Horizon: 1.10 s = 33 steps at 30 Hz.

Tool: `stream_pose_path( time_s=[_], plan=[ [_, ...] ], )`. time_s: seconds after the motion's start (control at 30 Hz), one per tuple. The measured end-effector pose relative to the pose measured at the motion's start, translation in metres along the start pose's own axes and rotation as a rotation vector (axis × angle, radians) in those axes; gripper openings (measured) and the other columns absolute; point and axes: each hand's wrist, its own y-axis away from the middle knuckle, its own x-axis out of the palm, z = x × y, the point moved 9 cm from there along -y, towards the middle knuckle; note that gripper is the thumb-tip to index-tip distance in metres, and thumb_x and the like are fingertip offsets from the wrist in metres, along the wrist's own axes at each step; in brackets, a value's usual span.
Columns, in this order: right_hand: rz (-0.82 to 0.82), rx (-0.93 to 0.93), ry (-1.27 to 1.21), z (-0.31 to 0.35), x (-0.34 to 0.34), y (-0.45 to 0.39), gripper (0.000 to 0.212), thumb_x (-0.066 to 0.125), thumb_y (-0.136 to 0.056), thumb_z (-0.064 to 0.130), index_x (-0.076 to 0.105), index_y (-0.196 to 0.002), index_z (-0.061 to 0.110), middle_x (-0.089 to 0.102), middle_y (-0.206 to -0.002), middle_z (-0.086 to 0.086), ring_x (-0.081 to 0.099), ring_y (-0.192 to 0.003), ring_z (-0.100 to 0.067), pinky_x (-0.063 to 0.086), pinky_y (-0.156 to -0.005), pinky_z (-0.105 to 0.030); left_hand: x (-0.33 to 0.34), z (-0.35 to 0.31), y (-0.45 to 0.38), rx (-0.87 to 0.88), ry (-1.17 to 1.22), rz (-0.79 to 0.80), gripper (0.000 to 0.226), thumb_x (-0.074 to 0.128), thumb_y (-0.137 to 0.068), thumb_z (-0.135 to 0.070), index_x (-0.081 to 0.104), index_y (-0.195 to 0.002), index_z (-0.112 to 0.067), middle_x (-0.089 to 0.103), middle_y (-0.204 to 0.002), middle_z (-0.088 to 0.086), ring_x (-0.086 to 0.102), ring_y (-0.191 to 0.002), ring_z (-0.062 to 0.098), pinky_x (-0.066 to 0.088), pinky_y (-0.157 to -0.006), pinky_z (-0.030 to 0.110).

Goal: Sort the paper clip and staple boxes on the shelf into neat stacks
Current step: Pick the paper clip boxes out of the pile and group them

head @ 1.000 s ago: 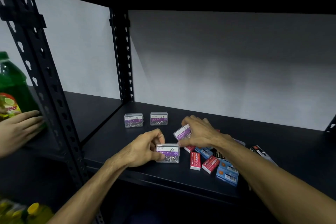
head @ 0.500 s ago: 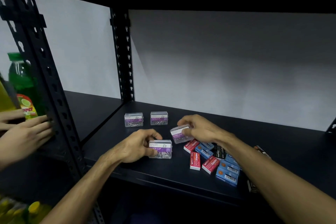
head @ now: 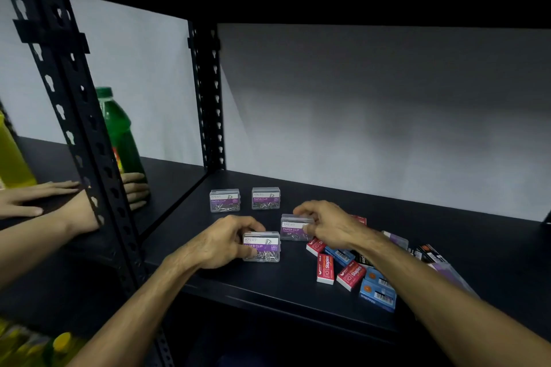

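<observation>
Two clear paper clip boxes with purple labels stand side by side at the back of the black shelf (head: 417, 235): one on the left (head: 224, 200), one on the right (head: 265, 198). My left hand (head: 222, 243) grips a third paper clip box (head: 264, 248) standing on the shelf. My right hand (head: 326, 222) grips a fourth paper clip box (head: 295, 228) just behind and right of it. Red staple boxes (head: 325, 269) and blue staple boxes (head: 377, 292) lie in a loose pile under my right forearm.
A black perforated upright (head: 74, 116) stands at the left front, another post (head: 210, 104) at the back. On the neighbouring shelf, another person's hands (head: 35, 197) hold a green bottle (head: 122, 134). A yellow bottle (head: 12, 158) is at far left.
Both my hands moved their paper clip boxes back and left towards the two standing boxes. The box in my right hand went from tilted to upright. The green bottle shifted right.
</observation>
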Motion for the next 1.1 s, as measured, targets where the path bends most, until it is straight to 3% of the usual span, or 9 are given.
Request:
stream_pose_path(
  time_s=[0.07,0.17,0.4,0.63,0.9,1.1],
  plan=[
    [-0.005,-0.003,-0.005,0.002,-0.001,-0.001,0.045,0.06,-0.095,0.008,0.053,-0.135,0.024,0.058,-0.129,0.001,0.057,-0.109,-0.01,0.052,-0.081,-0.021,-0.005,0.001,0.001,0.008,0.005,-0.008,0.032,0.077,-0.083,-0.017,0.067,-0.107,-0.035,0.073,-0.09,-0.004,0.07,-0.081,0.022,0.058,-0.078,0.033],
    [-0.037,-0.015,-0.023,0.006,-0.002,-0.006,0.044,0.061,-0.094,0.007,0.054,-0.134,0.025,0.057,-0.129,0.002,0.057,-0.111,-0.011,0.053,-0.089,-0.026,-0.026,0.008,0.002,0.003,-0.005,-0.07,0.032,0.077,-0.082,-0.015,0.067,-0.106,-0.035,0.072,-0.091,-0.006,0.069,-0.074,0.01,0.055,-0.072,0.024],
    [-0.091,-0.091,-0.01,0.029,0.0,-0.026,0.042,0.06,-0.093,0.005,0.058,-0.13,0.023,0.057,-0.13,0.003,0.058,-0.111,-0.011,0.048,-0.087,-0.02,-0.076,0.039,-0.003,-0.05,-0.108,-0.223,0.032,0.077,-0.08,-0.011,0.066,-0.105,-0.029,0.072,-0.086,-0.004,0.062,-0.069,0.005,0.049,-0.067,0.017],
    [-0.059,-0.085,-0.019,0.03,0.018,-0.041,0.042,0.058,-0.094,0.003,0.057,-0.132,0.022,0.053,-0.135,0.001,0.054,-0.116,-0.012,0.041,-0.083,-0.013,-0.075,0.064,-0.012,-0.081,-0.141,-0.21,0.033,0.075,-0.08,-0.014,0.065,-0.106,-0.032,0.071,-0.095,-0.009,0.065,-0.081,0.004,0.053,-0.079,0.025],
    [-0.053,-0.101,0.002,0.036,0.022,-0.046,0.042,0.057,-0.096,0.006,0.055,-0.135,0.021,0.051,-0.14,0.0,0.052,-0.124,-0.015,0.044,-0.105,-0.031,-0.072,0.069,-0.014,-0.08,-0.132,-0.188,0.033,0.075,-0.082,-0.015,0.064,-0.107,-0.033,0.072,-0.095,-0.01,0.065,-0.079,0.002,0.052,-0.078,0.024],
    [-0.062,-0.108,-0.007,0.037,0.026,-0.048,0.044,0.057,-0.096,0.006,0.055,-0.137,0.019,0.049,-0.141,0.0,0.05,-0.126,-0.017,0.041,-0.107,-0.029,-0.071,0.069,-0.013,-0.097,-0.114,-0.178,0.035,0.074,-0.084,-0.014,0.064,-0.113,-0.031,0.073,-0.098,-0.013,0.068,-0.085,0.001,0.055,-0.086,0.026]
  ],
)
